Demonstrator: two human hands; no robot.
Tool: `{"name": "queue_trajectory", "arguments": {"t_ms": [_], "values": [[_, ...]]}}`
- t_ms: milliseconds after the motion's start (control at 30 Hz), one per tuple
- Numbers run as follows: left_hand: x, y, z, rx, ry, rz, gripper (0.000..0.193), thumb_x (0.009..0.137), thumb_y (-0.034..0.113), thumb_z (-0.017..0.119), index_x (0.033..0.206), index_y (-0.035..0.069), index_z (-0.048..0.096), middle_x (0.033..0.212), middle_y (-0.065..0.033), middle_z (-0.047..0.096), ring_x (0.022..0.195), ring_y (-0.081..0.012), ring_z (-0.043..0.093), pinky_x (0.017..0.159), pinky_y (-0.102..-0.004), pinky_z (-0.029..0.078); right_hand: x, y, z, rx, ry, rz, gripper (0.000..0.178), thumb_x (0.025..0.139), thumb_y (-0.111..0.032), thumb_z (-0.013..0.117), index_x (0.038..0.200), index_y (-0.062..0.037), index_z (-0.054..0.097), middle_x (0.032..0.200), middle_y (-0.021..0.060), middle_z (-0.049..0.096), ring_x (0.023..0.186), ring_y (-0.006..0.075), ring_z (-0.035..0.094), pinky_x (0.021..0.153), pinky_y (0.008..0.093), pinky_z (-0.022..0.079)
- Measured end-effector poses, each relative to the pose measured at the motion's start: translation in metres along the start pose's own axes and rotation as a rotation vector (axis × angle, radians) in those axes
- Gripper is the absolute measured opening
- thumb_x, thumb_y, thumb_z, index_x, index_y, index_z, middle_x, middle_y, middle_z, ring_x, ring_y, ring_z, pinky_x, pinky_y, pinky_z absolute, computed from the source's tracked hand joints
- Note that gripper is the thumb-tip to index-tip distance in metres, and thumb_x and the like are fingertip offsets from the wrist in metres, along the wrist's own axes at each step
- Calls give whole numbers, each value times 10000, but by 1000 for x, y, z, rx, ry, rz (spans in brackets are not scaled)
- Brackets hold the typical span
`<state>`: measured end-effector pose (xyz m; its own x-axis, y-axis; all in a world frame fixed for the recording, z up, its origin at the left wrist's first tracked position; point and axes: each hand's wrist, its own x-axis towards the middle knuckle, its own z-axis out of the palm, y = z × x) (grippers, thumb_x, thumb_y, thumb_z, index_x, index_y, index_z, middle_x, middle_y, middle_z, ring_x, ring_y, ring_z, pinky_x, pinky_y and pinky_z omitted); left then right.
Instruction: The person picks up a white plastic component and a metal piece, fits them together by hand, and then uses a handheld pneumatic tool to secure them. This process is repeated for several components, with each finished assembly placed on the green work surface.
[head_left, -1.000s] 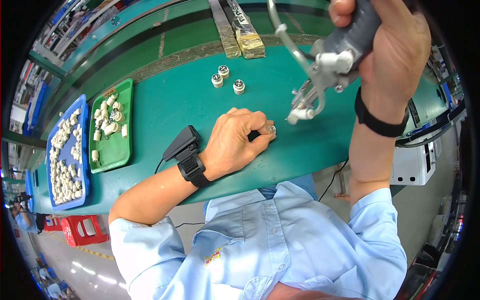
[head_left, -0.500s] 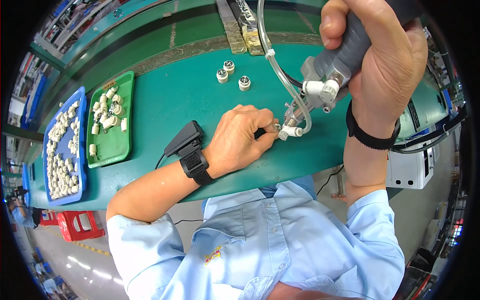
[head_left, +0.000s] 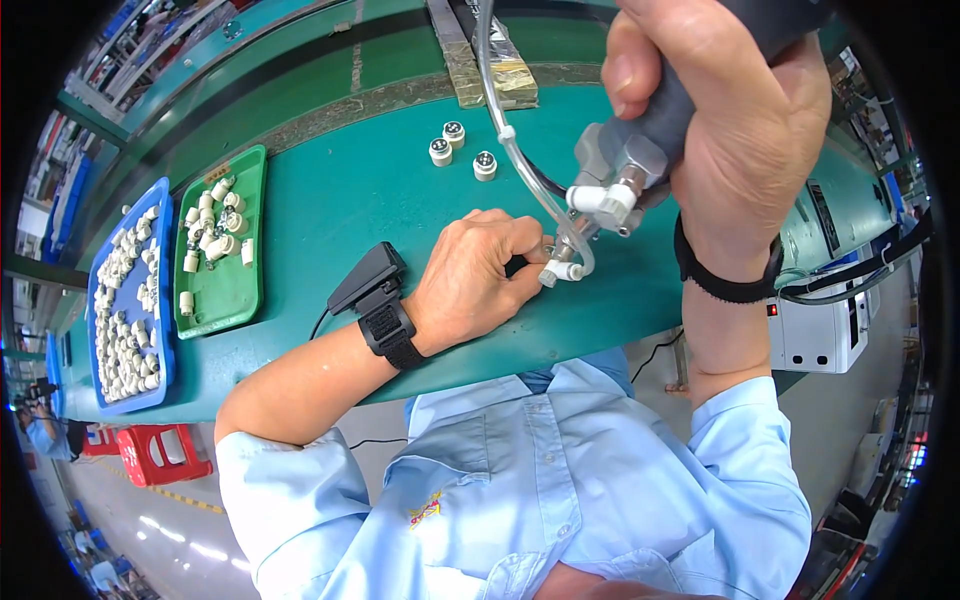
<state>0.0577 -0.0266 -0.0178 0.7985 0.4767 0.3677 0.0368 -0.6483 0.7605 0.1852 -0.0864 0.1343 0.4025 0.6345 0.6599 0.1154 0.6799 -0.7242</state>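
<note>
My right hand (head_left: 750, 140) is wrapped round the dark grey grip of a power screwdriver (head_left: 655, 110), which slants down to the left. Its metal nose, with white fittings and a clear tube (head_left: 500, 115), reaches the fingertips of my left hand (head_left: 475, 265). Those fingers are closed in a pinch low over the green table; what sits between them is mostly hidden by the fingers and the tool's nose. Beyond my left hand stand three white cylindrical parts with dark tops, one of them a white part (head_left: 485, 166) nearest me.
To the left lie a green tray (head_left: 225, 312) with several white and metal parts and a blue tray (head_left: 166, 330) full of white cylinders. Wrapped metal bars (head_left: 482, 75) rest at the far edge. A white box (head_left: 820, 335) is at the right, a red stool (head_left: 135, 455) lower left.
My right hand has carried the screwdriver to the left, and its nose now overlaps my left fingertips more. My left hand has stayed in place.
</note>
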Motion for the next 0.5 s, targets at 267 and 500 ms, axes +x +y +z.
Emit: {"name": "queue_trajectory", "arguments": {"t_ms": [267, 500], "values": [[-2, 1, 1, 44, -8, -64, 112, 715, 31, 677, 737, 39, 568, 753, -99, 657, 740, -314, 608, 695, -411, 470, 0, 10, 1, -116, 56, 27, 216, 810, -38, 705, 966, 40, 576, 677, 61, 597, 480, 103, 556, 427, 231, 449], [-6, 0, 2, 14, 31, 10, 177, 759, 52, 708, 811, 33, 540, 773, -121, 652, 757, -318, 624, 691, -408, 480, 22, 1, -15, 140, -92, -225, 272, 838, -97, 693, 1037, 37, 564, 661, 52, 585, 483, 97, 553, 439, 210, 451]]}}
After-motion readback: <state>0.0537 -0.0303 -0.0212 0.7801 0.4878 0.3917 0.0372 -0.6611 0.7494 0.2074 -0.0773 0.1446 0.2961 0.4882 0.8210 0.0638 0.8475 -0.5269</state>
